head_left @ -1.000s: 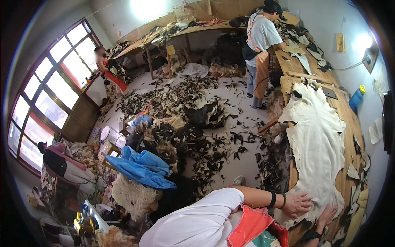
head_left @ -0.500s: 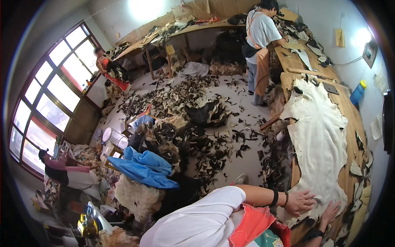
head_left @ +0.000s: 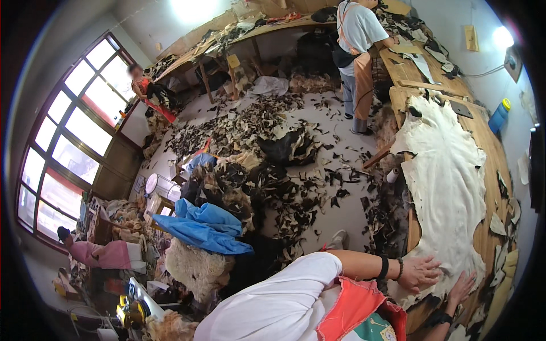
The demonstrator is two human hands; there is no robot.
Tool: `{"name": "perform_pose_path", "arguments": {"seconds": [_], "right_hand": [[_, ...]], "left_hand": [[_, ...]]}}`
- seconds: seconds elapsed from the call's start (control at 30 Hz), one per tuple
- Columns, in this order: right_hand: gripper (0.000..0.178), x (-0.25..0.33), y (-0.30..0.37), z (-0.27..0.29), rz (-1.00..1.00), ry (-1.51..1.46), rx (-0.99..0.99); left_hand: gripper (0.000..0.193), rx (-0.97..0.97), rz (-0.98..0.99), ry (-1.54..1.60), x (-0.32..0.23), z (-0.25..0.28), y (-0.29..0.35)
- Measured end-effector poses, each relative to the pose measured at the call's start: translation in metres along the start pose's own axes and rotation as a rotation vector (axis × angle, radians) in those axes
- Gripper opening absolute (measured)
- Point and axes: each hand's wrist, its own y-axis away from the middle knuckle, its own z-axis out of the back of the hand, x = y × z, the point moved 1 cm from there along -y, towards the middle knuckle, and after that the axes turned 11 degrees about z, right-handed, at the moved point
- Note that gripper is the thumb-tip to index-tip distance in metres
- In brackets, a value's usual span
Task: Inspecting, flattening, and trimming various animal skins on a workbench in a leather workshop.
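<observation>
A large pale hide [head_left: 442, 187] lies spread lengthwise along the wooden worktable [head_left: 415, 230], its skin side up. My left hand [head_left: 420, 274] rests flat on its near end, fingers spread, with a beaded bracelet and a dark band on that arm. Beside it to the right, my right hand [head_left: 462, 287] is also laid on the hide near its edge, fingers apart and holding nothing. Dark fur shows at the hide's near edge below my hands.
A blue bottle [head_left: 499, 116] with a yellow cap stands along the table's right edge, near hide scraps [head_left: 497, 224]. A co-worker [head_left: 358, 62] stands at the table's far end. Fur scraps [head_left: 284, 193] litter the floor; a blue sheet [head_left: 205, 227] covers a pile at left.
The whole view has shifted slightly, with the table scene a little further right. Both my hands stay flat on the hide. The person in pink at lower left has changed posture.
</observation>
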Motion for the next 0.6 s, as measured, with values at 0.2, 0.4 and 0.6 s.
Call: {"name": "perform_pose_path", "arguments": {"seconds": [0.2,0.4,0.6], "right_hand": [[0.069,0.000,0.006,0.013,-0.033,-0.027,0.022],[0.068,0.002,0.007,0.014,-0.063,0.041,0.043],[0.068,0.009,0.010,0.021,-0.105,0.056,0.087]], "left_hand": [[0.070,0.013,0.002,0.035,-0.003,0.000,-0.002],[0.070,0.013,-0.015,0.021,-0.005,-0.001,-0.003],[0.070,0.038,-0.013,0.020,-0.005,0.004,-0.003]]}}
